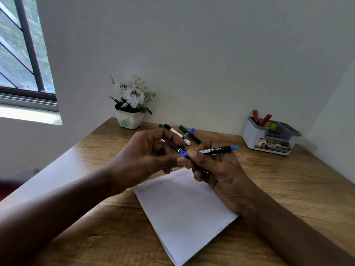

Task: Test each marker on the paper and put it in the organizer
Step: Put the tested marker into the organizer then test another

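Wooden desk [278, 179], paper [184, 217] beneath; left hand [146, 156] gripping blue-capped marker [173, 147], right hand [222, 175] gripping black marker [217, 150].

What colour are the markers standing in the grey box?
Red. Both markers stick out of the box, clearest in the head view.

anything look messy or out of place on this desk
Nothing spilled or damaged. Loose markers lie crossed in a heap by the flower pot, outside the organizer; the paper sits skewed on the table.
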`<state>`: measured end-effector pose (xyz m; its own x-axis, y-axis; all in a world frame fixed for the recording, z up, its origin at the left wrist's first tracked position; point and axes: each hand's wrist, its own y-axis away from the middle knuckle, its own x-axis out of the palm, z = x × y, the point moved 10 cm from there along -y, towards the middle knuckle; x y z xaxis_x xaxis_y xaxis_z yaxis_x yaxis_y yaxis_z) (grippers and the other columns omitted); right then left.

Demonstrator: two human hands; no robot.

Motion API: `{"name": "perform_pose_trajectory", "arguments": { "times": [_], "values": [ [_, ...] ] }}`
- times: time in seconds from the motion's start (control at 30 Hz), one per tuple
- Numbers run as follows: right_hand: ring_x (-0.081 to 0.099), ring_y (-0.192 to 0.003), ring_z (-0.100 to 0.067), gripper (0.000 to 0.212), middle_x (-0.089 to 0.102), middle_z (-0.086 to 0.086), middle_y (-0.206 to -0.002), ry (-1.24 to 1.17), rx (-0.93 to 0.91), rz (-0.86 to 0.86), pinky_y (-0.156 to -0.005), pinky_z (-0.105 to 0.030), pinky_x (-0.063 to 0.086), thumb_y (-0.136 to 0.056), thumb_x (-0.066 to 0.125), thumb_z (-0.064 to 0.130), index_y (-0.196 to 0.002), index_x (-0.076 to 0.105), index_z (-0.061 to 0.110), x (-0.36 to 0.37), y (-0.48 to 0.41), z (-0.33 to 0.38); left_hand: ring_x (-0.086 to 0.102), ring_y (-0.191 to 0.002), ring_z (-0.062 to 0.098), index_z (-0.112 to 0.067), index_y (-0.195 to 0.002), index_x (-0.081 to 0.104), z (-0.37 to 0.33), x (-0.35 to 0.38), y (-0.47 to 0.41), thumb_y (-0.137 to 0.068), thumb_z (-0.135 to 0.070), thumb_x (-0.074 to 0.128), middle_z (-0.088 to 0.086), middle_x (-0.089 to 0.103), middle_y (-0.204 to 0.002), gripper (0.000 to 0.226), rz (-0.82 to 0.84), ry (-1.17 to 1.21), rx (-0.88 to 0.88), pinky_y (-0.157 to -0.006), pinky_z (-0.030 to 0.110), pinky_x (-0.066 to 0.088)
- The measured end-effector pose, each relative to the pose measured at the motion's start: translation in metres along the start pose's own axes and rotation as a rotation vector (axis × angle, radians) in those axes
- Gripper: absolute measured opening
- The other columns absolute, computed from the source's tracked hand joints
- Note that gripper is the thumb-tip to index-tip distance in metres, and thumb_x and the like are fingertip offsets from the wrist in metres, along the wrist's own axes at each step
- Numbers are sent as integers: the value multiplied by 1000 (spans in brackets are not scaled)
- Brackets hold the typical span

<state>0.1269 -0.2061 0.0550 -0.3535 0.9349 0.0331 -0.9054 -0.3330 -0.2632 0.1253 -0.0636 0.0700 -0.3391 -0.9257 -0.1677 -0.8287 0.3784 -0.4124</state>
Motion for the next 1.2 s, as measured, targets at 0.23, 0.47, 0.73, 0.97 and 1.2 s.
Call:
{"name": "perform_pose_trajectory", "arguments": {
  "times": [0.23,0.47,0.73,0.97,1.2],
  "values": [
    [58,-54,-12,11,70,-6,-68,-98,42,3,-52,-21,50,-77,73,24,-78,79,15,3,0,-7,69,-70,19,-4,-98,67,5,8,1,-79,-9,79,18,71,-80,23,-7,147,-48,-64,27,55],
    [65,-60,-17,31,73,-5,-71,158,-24,-30,-55,-25,55,-84,65,39,-99,73,13,2,-5,0,73,-80,23,-13,-117,65,7,-1,-4,-85,-32,79,12,76,-88,40,5,-138,-19,-72,39,59],
    [65,-95,-23,47,77,-12,-110,35,-31,-88,-71,-34,46,-89,53,51,-120,72,22,-29,-8,13,64,-100,-6,-37,-113,67,15,-24,-5,-87,-68,54,-21,70,-110,43,-24,-801,-19,-84,38,57],
    [70,-82,0,17,79,16,-90,297,-106,-406,-66,-16,52,-96,62,35,-109,73,33,-76,0,37,50,-120,2,-45,-127,54,33,-3,-7,-88,-72,48,-17,55,-132,48,171,-1104,-82,-101,38,47],
    [76,-81,-8,34,78,-9,-97,335,-264,-804,-67,-23,59,-92,67,3,-121,61,20,-174,14,89,49,-122,3,-40,-132,54,28,15,-15,-94,-65,47,-15,53,-137,46,243,-1173,-27,-100,32,46]
  ]
}}
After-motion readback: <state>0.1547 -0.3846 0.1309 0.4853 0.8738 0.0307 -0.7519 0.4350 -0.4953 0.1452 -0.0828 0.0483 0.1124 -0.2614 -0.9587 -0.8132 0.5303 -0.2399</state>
